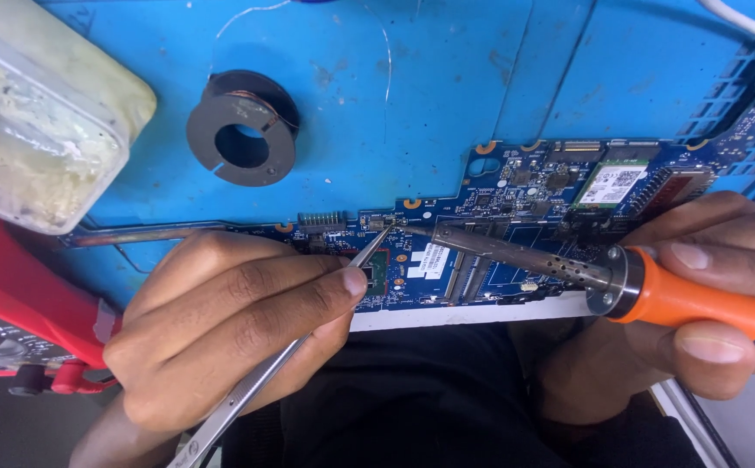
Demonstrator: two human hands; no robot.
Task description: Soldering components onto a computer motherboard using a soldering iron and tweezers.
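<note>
The left hand [221, 334] pinches a pair of metal tweezers [286, 347] between thumb and curled fingers, and the tweezer tips meet a small spot near the upper edge of the blue circuit board [516, 186], just beyond the fingertips. The right hand [715, 295] is wrapped firmly around the orange grip of a soldering iron [568, 269], whose perforated metal barrel runs out past the thumb so that its tip arrives at the same spot, touching or nearly touching the tweezer points. Judging by this, the joint is being worked on right now and is not finished: both tools are at the board, and whether a part sits between the tweezer tips is too small to tell. Beyond the left knuckles, well apart, a black wire spool [243, 128] lies on the blue mat [447, 78]; a white container [39, 121] and a red meter [22, 303] sit outward of that hand.
</note>
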